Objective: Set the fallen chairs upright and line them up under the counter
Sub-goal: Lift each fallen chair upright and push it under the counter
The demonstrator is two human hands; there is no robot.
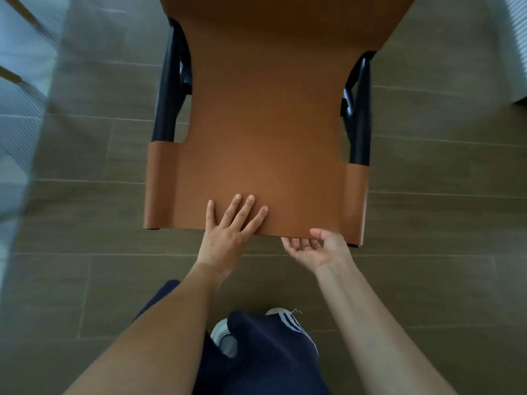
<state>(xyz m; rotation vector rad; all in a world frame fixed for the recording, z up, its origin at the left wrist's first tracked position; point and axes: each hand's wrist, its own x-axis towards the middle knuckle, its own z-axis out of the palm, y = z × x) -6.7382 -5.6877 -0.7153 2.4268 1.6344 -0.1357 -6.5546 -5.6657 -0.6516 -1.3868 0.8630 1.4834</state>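
My left hand lies flat on the chair; beside it, my right hand pinches its edge. Righting seems unfinished, lining-up untouched.

The floor is laid in long grey-brown wood-look planks with thin pale joints, bordered on the left by a blurred pale bluish striped surface and at upper right by a white ribbed panel, under soft even light.
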